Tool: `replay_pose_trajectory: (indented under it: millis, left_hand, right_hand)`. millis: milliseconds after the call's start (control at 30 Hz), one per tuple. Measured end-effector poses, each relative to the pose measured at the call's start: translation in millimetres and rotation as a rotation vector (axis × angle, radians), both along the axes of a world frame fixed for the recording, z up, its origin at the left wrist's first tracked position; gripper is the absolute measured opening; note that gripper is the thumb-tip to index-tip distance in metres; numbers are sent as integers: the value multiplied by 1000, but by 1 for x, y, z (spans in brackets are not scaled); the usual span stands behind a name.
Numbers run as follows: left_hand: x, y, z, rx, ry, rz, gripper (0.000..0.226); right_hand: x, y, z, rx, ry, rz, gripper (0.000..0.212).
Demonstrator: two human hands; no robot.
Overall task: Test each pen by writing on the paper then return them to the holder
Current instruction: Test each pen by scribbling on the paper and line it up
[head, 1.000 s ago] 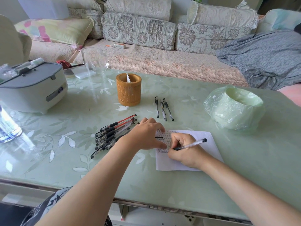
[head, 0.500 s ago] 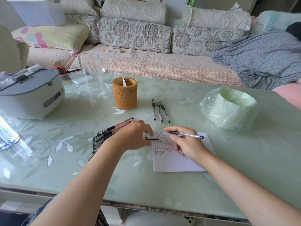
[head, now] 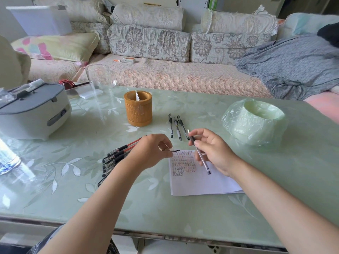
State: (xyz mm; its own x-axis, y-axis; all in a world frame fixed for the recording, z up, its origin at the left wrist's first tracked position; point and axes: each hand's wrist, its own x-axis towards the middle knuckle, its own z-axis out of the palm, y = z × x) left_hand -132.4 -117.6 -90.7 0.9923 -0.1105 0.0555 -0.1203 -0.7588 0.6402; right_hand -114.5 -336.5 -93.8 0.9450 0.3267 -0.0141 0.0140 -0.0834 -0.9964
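**A:** What are my hands doing?

**B:** Your right hand (head: 214, 153) has its thumb and fingers curled round a clear-barrelled pen with a black grip (head: 202, 159). The pen slants over the upper part of the white sheet of paper (head: 201, 184), with its writing end pointing away from you. Your left hand (head: 150, 153) pinches a thin black piece that looks like a pen cap (head: 175, 151). The free end of that piece points right, at the sheet's top left corner.

**A:** And the paper?

**B:** It lies flat on the pale green glass-topped desk (head: 165, 208). Rows of small written marks fill its upper left part.

**A:** Where are the other pens and the holder?

**B:** A bundle of black and red pens (head: 117, 155) lies on the desk just left of your left hand, partly hidden by it. Three more black-trimmed pens (head: 176, 128) lie side by side beyond the sheet. The round brown woven pen holder (head: 138, 111) stands upright farther back, to the left of those three and apart from them.
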Motion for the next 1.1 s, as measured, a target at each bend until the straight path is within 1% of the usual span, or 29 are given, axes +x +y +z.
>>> replay_pose_trajectory:
  millis: [33, 133, 167, 233, 467, 633, 667, 700, 733, 800, 833, 867, 967, 1033, 1100]
  left_hand:
    - [0, 0, 1, -32, 9, 14, 16]
    - [0, -1, 1, -64, 30, 33, 15]
    - [-1, -1, 1, -65, 37, 34, 14]
    - [-1, -2, 2, -65, 50, 35, 14]
    - [-4, -6, 5, -89, 82, 33, 16]
    - [-7, -11, 5, -126, 75, -25, 20]
    - [-9, -13, 7, -155, 85, -29, 17]
    - [-10, -15, 9, -218, 107, -34, 11]
    - [-11, -15, 14, -312, 153, -36, 10]
    - [-13, -14, 22, -505, 285, -26, 30]
    - [-13, -12, 25, -548, 337, -28, 34]
    - [-14, -10, 27, -539, 364, -39, 31]
    - [-16, -9, 23, -419, 394, -95, 16]
    - [-16, -12, 19, -429, 424, -98, 13]
    - [-17, -13, 15, -434, 438, -78, 10]
  right_hand:
    - [1, 0, 0, -117, -77, -17, 25]
    - [7, 0, -5, -481, -297, -86, 27]
    - [7, -1, -5, -580, -352, -92, 24]
    - [7, -2, -6, -695, -431, -88, 20]
    - [3, 0, -5, -780, -682, -8, 17]
    - [1, 6, -7, -805, -724, 64, 18]
    - [1, 5, -8, -825, -746, 71, 20]
    - [1, 5, -8, -839, -768, 75, 24]
    - [1, 4, -8, -844, -780, 74, 27]
    - [1, 2, -5, -840, -778, 61, 29]
    - [1, 2, -4, -847, -788, 54, 29]
    - [0, 2, -2, -863, -805, 48, 29]
    - [-6, 4, 0, -932, -866, 61, 31]
    - [-10, 6, -1, -989, -890, 85, 33]
    - [-12, 10, -4, -1100, -913, 77, 45]
